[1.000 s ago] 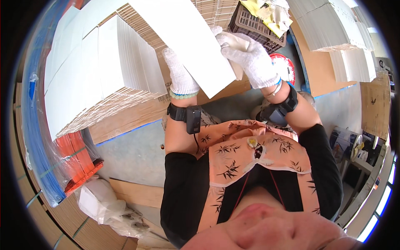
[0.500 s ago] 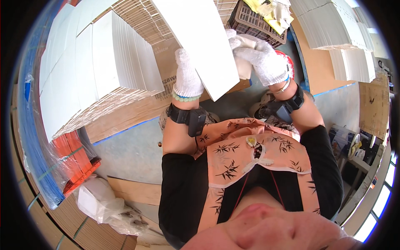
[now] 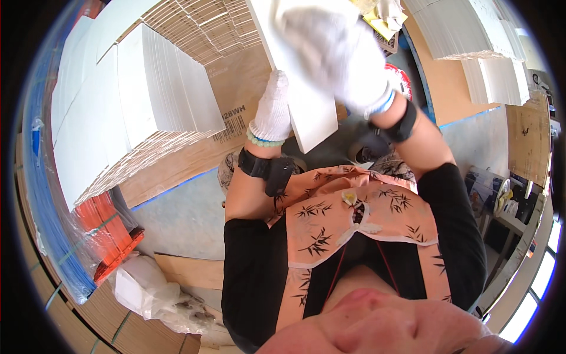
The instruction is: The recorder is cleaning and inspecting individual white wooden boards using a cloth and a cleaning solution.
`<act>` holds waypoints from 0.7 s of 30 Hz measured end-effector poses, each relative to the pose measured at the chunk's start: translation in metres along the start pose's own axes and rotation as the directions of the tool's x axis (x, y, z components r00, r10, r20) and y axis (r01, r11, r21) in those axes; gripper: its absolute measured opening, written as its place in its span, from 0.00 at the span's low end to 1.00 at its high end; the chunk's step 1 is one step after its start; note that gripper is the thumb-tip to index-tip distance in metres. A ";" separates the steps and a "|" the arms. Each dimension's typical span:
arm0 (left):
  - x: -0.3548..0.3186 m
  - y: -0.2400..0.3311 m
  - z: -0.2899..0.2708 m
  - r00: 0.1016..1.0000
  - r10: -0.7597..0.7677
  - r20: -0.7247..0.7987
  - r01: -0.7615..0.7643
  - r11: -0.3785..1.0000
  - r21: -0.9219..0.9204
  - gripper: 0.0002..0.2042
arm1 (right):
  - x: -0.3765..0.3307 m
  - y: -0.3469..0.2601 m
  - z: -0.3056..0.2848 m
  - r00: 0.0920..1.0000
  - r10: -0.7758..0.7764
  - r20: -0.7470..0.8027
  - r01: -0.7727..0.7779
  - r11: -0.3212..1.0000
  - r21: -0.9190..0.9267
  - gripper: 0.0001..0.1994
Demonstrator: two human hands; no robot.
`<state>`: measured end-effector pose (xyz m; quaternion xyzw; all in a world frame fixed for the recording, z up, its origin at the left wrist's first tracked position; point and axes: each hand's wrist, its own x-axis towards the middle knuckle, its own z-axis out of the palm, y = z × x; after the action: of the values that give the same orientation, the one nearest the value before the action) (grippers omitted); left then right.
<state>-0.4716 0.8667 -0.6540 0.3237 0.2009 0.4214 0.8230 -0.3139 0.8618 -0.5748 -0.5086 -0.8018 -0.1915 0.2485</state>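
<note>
A long white board (image 3: 315,118) stands tilted in front of me, its near end pointing toward my body. My left hand (image 3: 272,103), in a white knit glove, is closed on the board's left edge. Across the board's face lies my right hand (image 3: 348,62), also gloved and smeared by motion. Its fingers cannot be made out, nor whether a cloth is under them. Left of the board, a stack of white panels (image 3: 135,88) rests on edge on a cardboard sheet (image 3: 242,76).
More white panels (image 3: 460,29) are stacked at the far right. A crate (image 3: 386,42) with yellow and pale cloths (image 3: 386,20) stands behind the board. A red round object (image 3: 399,79) is beside my right wrist. Plastic-wrapped blue and orange material (image 3: 103,227) lies at the left.
My right hand has swung leftward from beside the board onto its face, covering the upper part. The board has tilted slightly; my left hand keeps its hold on the edge.
</note>
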 end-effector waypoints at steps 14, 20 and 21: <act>0.008 0.026 0.008 0.981 -0.183 0.060 0.190 0.875 -0.445 0.42 | -0.029 0.090 0.005 0.662 0.595 0.455 -0.698 0.269 0.663 0.18; 0.025 0.031 0.000 0.978 -0.097 0.186 0.167 0.893 -0.417 0.42 | -0.041 0.109 0.000 0.712 0.439 0.548 -0.692 0.303 0.656 0.16; 0.031 0.029 -0.006 0.973 -0.080 0.217 0.173 0.876 -0.450 0.41 | -0.039 0.110 0.003 0.712 0.435 0.551 -0.692 0.298 0.657 0.16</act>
<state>-0.4738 0.9074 -0.6392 0.1421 0.0345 0.3692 0.9178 -0.2006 0.8809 -0.5944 -0.5965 -0.5808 0.3851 0.3981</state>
